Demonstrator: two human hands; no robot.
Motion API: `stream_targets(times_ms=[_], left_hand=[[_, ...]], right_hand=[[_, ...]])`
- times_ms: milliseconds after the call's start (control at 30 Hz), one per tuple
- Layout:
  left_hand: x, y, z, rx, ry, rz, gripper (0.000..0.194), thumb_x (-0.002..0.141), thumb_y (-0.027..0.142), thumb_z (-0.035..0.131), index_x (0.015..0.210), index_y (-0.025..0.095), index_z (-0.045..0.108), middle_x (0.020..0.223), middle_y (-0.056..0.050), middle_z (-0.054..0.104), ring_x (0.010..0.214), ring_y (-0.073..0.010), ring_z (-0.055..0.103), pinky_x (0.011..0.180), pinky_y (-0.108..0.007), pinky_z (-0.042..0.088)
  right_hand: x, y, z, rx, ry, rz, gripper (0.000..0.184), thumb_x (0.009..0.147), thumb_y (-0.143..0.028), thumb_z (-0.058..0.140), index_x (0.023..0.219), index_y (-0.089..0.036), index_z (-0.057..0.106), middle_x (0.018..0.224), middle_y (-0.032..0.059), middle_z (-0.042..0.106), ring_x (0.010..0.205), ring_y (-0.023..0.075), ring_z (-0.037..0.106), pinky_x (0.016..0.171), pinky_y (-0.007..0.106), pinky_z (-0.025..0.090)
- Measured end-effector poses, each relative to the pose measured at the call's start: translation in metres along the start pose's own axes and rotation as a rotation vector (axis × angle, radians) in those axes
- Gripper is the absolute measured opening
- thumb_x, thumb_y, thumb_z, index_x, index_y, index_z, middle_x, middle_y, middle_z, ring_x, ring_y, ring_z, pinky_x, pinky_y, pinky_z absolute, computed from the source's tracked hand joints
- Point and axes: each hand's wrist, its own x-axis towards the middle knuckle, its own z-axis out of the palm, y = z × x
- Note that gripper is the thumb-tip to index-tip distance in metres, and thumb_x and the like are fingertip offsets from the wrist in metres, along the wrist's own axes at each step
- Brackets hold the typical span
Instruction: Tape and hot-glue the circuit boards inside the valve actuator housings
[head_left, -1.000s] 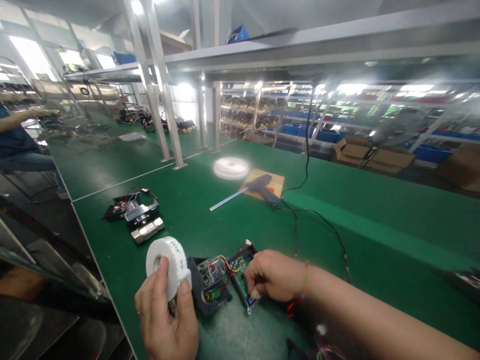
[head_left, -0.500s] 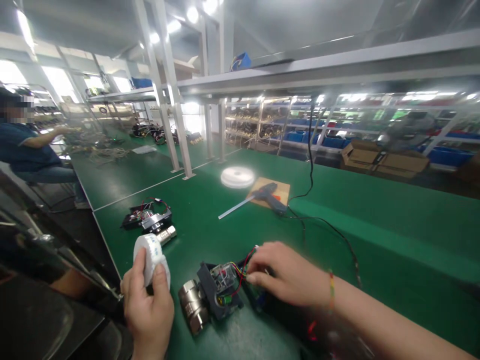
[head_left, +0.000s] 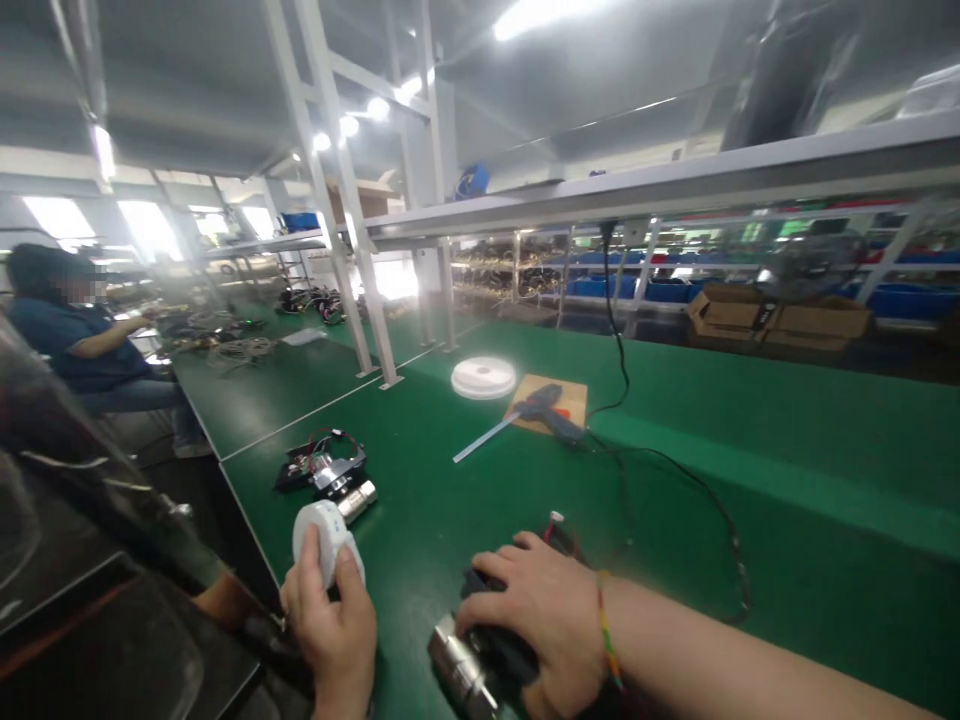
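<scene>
My left hand [head_left: 334,625] is closed round a white roll of foam tape [head_left: 322,535], held upright near the front edge of the green table [head_left: 750,450]. My right hand [head_left: 525,620] lies over a black valve actuator unit [head_left: 495,650], fingers wrapped on its housing. A metal valve end [head_left: 459,672] sticks out to the left under that hand. A bit of red wiring [head_left: 555,520] shows just beyond my fingers.
A second actuator unit with wires and a metal valve [head_left: 330,475] lies to the left. Farther back sit a flat white tape roll [head_left: 484,378] and a glue gun [head_left: 544,410] on cardboard, its black cable [head_left: 675,470] trailing right. A seated person [head_left: 75,330] works at far left.
My right hand has moved from the wiring onto the top of the actuator and grips it. The view has tilted upward, and my left hand with the tape roll sits lower in the picture.
</scene>
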Motion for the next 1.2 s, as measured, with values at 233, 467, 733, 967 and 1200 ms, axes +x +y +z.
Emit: stream_targets(times_ms=[233,467,733,967,1200], left_hand=[[-0.006,-0.009,0.009,-0.036,0.133,-0.044,0.058,0.096,0.046,0.052,0.141,0.009,0.053,0.120,-0.022,0.066,0.109,-0.0318,0.062,0.091,-0.045,0.050],[-0.012,-0.015,0.018,-0.023,0.233,0.030,0.053,0.094,0.037,0.058,0.142,0.015,0.053,0.113,-0.018,0.068,0.101,-0.0295,0.064,0.084,-0.040,0.051],[-0.017,-0.025,0.037,0.008,0.346,0.064,0.055,0.094,0.033,0.058,0.146,0.020,0.048,0.100,-0.013,0.068,0.095,-0.0290,0.061,0.080,-0.040,0.049],[-0.015,-0.024,0.026,0.008,0.357,0.148,0.065,0.091,0.032,0.059,0.150,0.013,0.041,0.101,-0.016,0.066,0.089,-0.0277,0.062,0.071,-0.037,0.052],[-0.014,-0.009,0.011,-0.107,0.353,0.150,0.062,0.087,0.028,0.068,0.145,0.016,0.050,0.113,-0.018,0.067,0.099,-0.0288,0.063,0.079,-0.038,0.051]], right_hand=[[-0.034,0.015,-0.022,0.279,-0.114,0.073,0.043,0.079,-0.043,0.073,0.122,-0.041,0.070,0.136,0.0148,0.061,0.124,0.0441,0.058,0.103,0.072,0.037],[0.144,0.023,-0.059,0.044,0.327,0.034,0.044,0.094,-0.023,0.061,0.137,-0.015,0.059,0.152,0.0141,0.048,0.139,0.0305,0.045,0.118,0.046,0.036],[0.267,0.030,-0.041,-0.191,0.279,0.095,0.039,0.094,-0.029,0.068,0.130,-0.017,0.059,0.148,0.0116,0.049,0.136,0.0324,0.046,0.109,0.057,0.043],[0.198,0.021,-0.034,-0.299,0.173,0.175,0.033,0.094,-0.041,0.066,0.113,-0.014,0.064,0.103,0.0074,0.071,0.094,0.0230,0.069,0.087,0.044,0.056],[0.098,0.000,-0.012,-0.234,0.100,0.302,0.036,0.084,-0.039,0.064,0.106,-0.011,0.067,0.096,0.0183,0.075,0.087,0.0359,0.073,0.074,0.042,0.054]])
